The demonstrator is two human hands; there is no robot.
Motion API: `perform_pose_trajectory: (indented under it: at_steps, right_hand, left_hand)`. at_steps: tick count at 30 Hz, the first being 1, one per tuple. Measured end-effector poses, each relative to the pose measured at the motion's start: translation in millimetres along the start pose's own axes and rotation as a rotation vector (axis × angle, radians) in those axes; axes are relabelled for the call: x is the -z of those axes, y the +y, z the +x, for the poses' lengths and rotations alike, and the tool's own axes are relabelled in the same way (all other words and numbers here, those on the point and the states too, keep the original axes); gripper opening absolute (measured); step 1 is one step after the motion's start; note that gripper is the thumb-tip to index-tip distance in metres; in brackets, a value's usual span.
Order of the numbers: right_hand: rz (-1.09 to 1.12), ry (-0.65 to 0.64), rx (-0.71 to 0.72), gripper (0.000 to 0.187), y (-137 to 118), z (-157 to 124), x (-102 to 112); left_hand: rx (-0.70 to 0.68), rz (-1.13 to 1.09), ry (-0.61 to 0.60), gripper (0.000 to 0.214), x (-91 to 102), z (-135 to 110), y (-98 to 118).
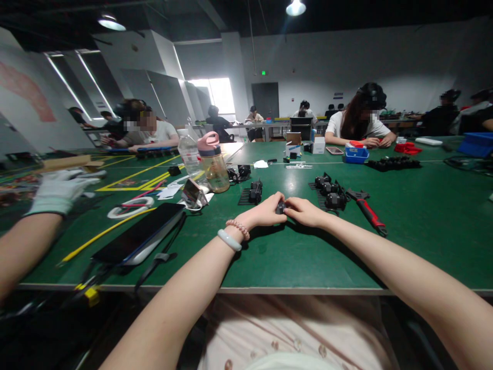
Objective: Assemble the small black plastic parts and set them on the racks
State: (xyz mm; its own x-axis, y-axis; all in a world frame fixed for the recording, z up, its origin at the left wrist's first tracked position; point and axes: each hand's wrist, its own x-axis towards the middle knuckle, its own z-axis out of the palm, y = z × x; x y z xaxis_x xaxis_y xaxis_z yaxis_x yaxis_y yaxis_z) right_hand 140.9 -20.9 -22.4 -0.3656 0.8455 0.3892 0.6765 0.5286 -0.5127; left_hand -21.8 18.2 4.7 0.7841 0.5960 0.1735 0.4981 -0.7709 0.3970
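Observation:
My left hand (268,210) is closed on a small black part (281,207) just above the green table. From the other side my right hand (303,211) pinches the same piece, its fingertips meeting those of the left. Most of the part is hidden by the fingers, so its kind does not show. Beyond my left hand sits a black ribbed assembly (252,192). Several similar black assemblies (329,192) stand together past my right hand. Beside them lies an adjustable wrench (368,211) with a red and black handle.
On the left lie a phone-like black device (140,234), a yellow cable (103,236) and a white coil (131,207). A drink bottle (215,167) stands behind them. A co-worker's gloved hand (57,192) reaches in at far left. A blue bin (356,155) sits across the table.

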Motion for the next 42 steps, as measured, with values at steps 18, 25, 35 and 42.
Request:
perform_pose_trajectory:
  at_steps: [18,25,35,42]
  right_hand:
    - [-0.002,0.002,-0.011,0.018,0.1,-0.4,0.1]
    - [-0.01,0.001,-0.009,0.018,-0.6,0.2,0.1]
    - [-0.018,0.003,-0.013,0.018,-0.2,0.2,0.3]
    - [-0.021,0.003,0.006,0.018,0.7,0.1,-0.7]
  left_hand:
    - [0.027,-0.023,0.01,0.041,0.9,-0.5,3.0]
    - [0.025,-0.021,0.003,0.04,0.7,-0.3,2.4]
    - [0.0,-0.004,0.007,0.039,0.4,-0.8,1.1]
    - [-0.006,-0.002,0.0,0.039,0.8,-0.6,0.6]
